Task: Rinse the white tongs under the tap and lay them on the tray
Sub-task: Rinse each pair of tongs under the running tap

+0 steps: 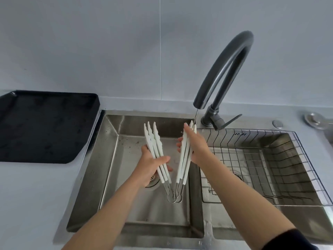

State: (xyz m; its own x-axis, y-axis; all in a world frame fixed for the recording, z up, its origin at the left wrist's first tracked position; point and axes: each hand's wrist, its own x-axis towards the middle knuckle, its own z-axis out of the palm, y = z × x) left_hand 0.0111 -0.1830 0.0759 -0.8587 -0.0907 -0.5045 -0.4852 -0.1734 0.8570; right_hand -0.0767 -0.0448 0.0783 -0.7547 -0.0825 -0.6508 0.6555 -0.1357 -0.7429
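Steel sink [100, 159] in grey counter [34, 199], black tray [45, 127] beside it

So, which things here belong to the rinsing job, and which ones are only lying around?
Part of the job: white tongs, held by the left hand and right hand; tap, running onto them; black tray, the place to lay them; sink.
Just lying about: wire basket in the right basin; round metal cap on the counter beside the tap.
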